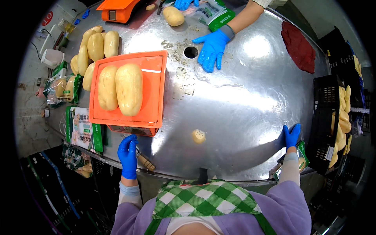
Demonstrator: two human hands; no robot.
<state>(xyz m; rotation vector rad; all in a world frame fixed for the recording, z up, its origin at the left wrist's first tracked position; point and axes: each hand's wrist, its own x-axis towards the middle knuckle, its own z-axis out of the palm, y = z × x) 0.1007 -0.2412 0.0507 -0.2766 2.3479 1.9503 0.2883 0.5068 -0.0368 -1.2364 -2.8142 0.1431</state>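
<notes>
My left hand (pixel 127 156), in a blue glove, is by the near side of the orange scale (pixel 156 90). Its fingers are bent together, and whatever they might hold is hidden. Just right of it lies a tool with a brown handle (pixel 145 161). Two pale, smooth lotus root segments (pixel 129 90) lie side by side on the scale's tray. My right hand (pixel 291 135), also blue-gloved, is at the right with thumb and fingers apart. A green-edged clear bag (pixel 302 156) is beside its wrist, at the table's near edge. A small lotus root piece with holes (pixel 198 136) lies mid-table.
More segments (pixel 95 47) are heaped behind the scale. Green-and-white bags (pixel 83 129) lie at left. A black crate of roots (pixel 325 121) stands at right, a dark red cloth (pixel 298 47) farther back. Across the steel table, a co-worker's gloved hand (pixel 213 49) spreads near a hole (pixel 190 52).
</notes>
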